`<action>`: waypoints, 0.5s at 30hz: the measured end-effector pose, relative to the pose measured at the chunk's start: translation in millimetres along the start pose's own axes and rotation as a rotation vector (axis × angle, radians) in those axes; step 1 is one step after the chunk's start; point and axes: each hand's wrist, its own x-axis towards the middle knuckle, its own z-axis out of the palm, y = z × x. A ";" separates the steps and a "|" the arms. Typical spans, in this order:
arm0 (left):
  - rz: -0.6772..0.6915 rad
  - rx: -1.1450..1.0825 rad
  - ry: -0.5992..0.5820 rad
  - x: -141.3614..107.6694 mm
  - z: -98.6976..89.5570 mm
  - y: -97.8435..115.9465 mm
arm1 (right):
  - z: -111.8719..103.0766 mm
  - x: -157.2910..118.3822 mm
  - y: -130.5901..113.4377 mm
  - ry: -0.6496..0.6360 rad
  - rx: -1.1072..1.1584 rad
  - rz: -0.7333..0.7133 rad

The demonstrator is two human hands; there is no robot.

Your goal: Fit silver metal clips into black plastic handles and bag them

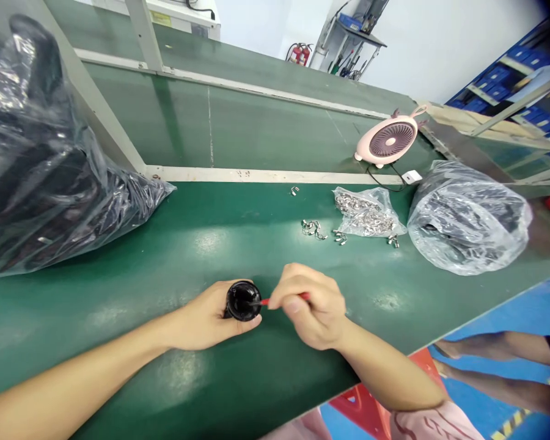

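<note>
"Nearest the lens?"

"Two bare forearms, reaching over a green workbench."

"Hands?"

"Left hand closed around a round black part; right hand pinching a red-handled tool, its tip at the part."

"Beyond?"

"A plastic bag of metal clips, with loose clips lying just beside it."

The round black piece looked like glossy plastic, and the red handle like smooth plastic. The green bench top was a matt rubbery sheet, scuffed pale in patches. The clear bag was thin, shiny plastic film, the small clips were bright bare metal, and the pink fan was matt plastic
</note>
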 end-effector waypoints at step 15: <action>-0.028 -0.408 0.286 -8.1 -20.7 28.8 | -7.3 2.5 56.0 0.560 0.707 0.915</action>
